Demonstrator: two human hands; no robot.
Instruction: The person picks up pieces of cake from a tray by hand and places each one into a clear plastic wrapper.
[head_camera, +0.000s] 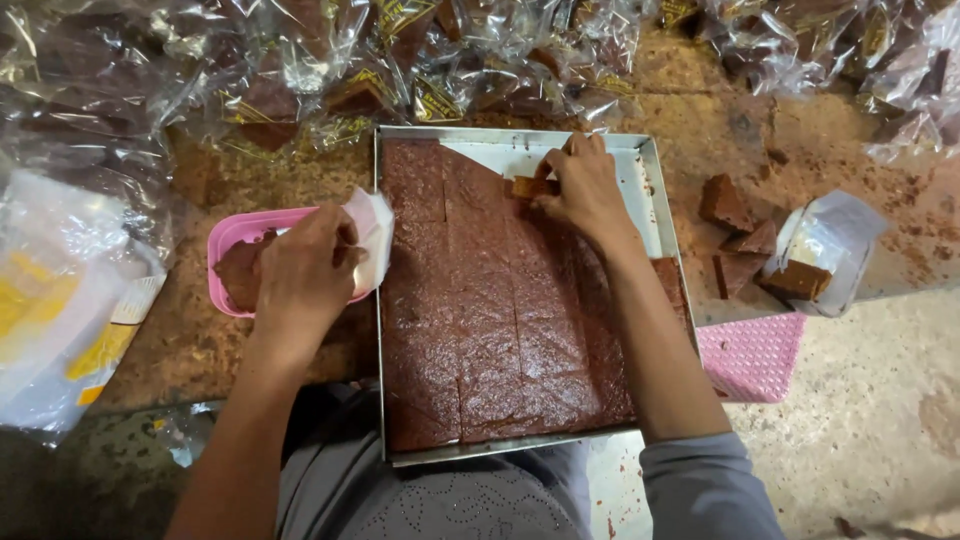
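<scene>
A square metal tray (648, 190) rests on my lap, filled with a brown slab cake (490, 320) cut into strips. At the tray's far side my right hand (585, 190) pinches a small brown cake piece (530, 186) and lifts it from the slab. Left of the tray, my left hand (305, 275) holds a clear plastic wrapper (372, 232) above a pink plastic tray (232, 238) that has brown cake scraps in it.
Several wrapped cake pieces in crinkled clear bags (330, 70) pile along the back. Loose brown cake chunks (735, 225) and a bagged piece (815, 265) lie to the right, by a pink perforated lid (750, 355). A stack of white and yellow bags (60, 300) sits at the left.
</scene>
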